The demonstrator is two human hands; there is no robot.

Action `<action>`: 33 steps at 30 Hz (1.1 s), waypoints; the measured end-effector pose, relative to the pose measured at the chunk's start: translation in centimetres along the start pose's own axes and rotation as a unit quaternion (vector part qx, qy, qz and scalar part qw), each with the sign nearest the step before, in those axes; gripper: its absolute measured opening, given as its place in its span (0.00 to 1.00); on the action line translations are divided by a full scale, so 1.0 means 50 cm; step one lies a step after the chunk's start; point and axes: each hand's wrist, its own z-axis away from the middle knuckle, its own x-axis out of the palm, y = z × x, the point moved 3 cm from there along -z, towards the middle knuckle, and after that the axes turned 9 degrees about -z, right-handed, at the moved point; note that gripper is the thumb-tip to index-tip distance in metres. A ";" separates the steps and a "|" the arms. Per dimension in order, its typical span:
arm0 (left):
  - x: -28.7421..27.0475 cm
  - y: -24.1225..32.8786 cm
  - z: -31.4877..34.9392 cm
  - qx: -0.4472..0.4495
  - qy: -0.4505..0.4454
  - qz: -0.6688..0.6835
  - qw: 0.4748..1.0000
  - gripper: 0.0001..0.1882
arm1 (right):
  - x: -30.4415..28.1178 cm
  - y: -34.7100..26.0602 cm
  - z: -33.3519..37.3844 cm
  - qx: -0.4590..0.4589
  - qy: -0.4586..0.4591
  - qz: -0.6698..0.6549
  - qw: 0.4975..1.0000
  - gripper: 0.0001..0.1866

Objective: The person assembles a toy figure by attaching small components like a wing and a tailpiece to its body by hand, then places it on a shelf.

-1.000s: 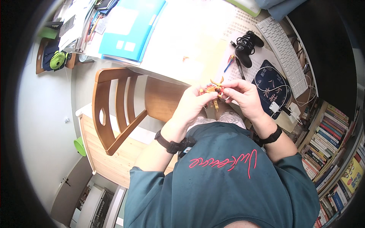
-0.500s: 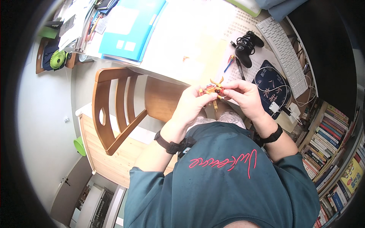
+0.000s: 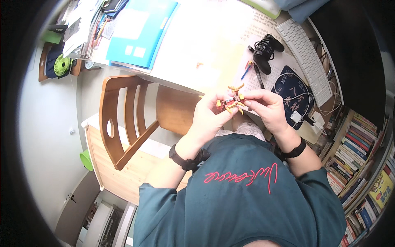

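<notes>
A small red and yellow toy figure (image 3: 231, 101), with some dark and grey parts, is held just past the desk's near edge. It looks built from little plastic pieces. My left hand (image 3: 207, 118) grips its left side between thumb and fingers. On the other side my right hand (image 3: 269, 109) pinches its right end with thumb and forefinger. Fingertips cover parts of the toy. Beyond my right hand, a thin blue and red piece (image 3: 247, 70) lies on the desk beside a black pen (image 3: 259, 76).
A black game controller (image 3: 265, 51) wrapped in its cable, a dark blue mat (image 3: 290, 88) and a white keyboard (image 3: 306, 57) are at right. Blue folders (image 3: 142, 31) lie at left on the desk. A wooden chair (image 3: 113, 119) stands left; bookshelves (image 3: 354, 152) rise at right.
The toy has been turned in my fingers, so its long yellow part no longer hangs down. My left fingers have shifted around it, and my right hand has moved slightly.
</notes>
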 end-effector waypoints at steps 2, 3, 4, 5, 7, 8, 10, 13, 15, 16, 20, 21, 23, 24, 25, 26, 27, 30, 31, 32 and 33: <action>0.003 0.008 0.002 0.090 0.011 -0.077 0.993 0.13 | 0.002 -0.005 0.004 -0.007 0.009 -0.047 0.999 0.09; 0.005 0.018 0.003 0.133 0.013 -0.125 0.983 0.12 | 0.000 -0.003 0.006 -0.002 0.001 -0.052 0.999 0.10; 0.005 0.023 0.004 0.134 0.013 -0.125 0.983 0.12 | 0.001 -0.004 0.007 -0.002 0.001 -0.052 0.999 0.10; 0.007 0.030 0.006 0.173 0.020 -0.179 0.968 0.12 | 0.003 -0.007 0.008 -0.012 -0.004 -0.067 0.998 0.10; 0.009 0.035 0.006 0.217 0.043 -0.240 0.945 0.14 | 0.003 -0.009 0.010 -0.021 -0.009 -0.082 0.996 0.10; 0.007 0.033 0.006 0.217 0.044 -0.240 0.945 0.14 | 0.000 -0.009 0.011 -0.019 -0.012 -0.082 0.996 0.11; 0.008 0.034 0.010 0.255 0.041 -0.297 0.919 0.13 | -0.002 -0.009 0.013 -0.018 -0.015 -0.083 0.996 0.11; 0.009 0.040 0.011 0.261 0.039 -0.305 0.915 0.14 | -0.003 -0.008 0.013 -0.011 -0.013 -0.096 0.995 0.10; 0.008 0.040 0.012 0.262 0.038 -0.310 0.913 0.14 | -0.002 -0.010 0.012 -0.014 -0.016 -0.098 0.995 0.10; 0.007 0.039 0.012 0.262 0.037 -0.314 0.912 0.14 | 0.000 -0.011 0.011 -0.014 -0.016 -0.099 0.995 0.10; 0.006 0.032 0.010 0.262 0.047 -0.282 0.922 0.15 | 0.003 -0.012 0.011 -0.008 -0.011 -0.106 0.994 0.10; 0.007 0.030 0.012 0.256 0.048 -0.275 0.925 0.15 | 0.003 -0.012 0.010 -0.005 -0.008 -0.109 0.994 0.10; 0.008 0.029 0.013 0.251 0.049 -0.268 0.929 0.15 | 0.001 -0.009 0.009 0.007 -0.008 -0.124 0.992 0.10; 0.008 0.029 0.013 0.246 0.047 -0.267 0.931 0.15 | 0.000 -0.006 0.008 0.019 -0.009 -0.139 0.990 0.09; 0.008 0.029 0.013 0.240 0.045 -0.266 0.932 0.16 | -0.002 -0.004 0.007 0.019 -0.009 -0.139 0.990 0.09; 0.010 0.032 0.014 0.240 0.044 -0.265 0.933 0.16 | -0.005 0.001 0.006 0.033 -0.003 -0.155 0.987 0.09; 0.014 0.035 0.014 0.222 0.042 -0.257 0.940 0.15 | -0.008 0.005 0.005 0.046 0.003 -0.170 0.984 0.09; 0.015 0.032 0.017 0.196 0.039 -0.242 0.949 0.14 | -0.009 0.009 0.001 0.074 0.002 -0.209 0.975 0.09; 0.014 0.028 0.017 0.188 0.035 -0.235 0.953 0.13 | -0.010 0.010 0.001 0.075 0.002 -0.209 0.975 0.09; 0.013 0.026 0.017 0.188 0.035 -0.234 0.953 0.13 | -0.010 0.012 0.000 0.081 0.000 -0.213 0.974 0.09; 0.011 0.023 0.017 0.182 0.039 -0.228 0.956 0.13 | -0.010 0.014 0.000 0.088 -0.001 -0.217 0.972 0.09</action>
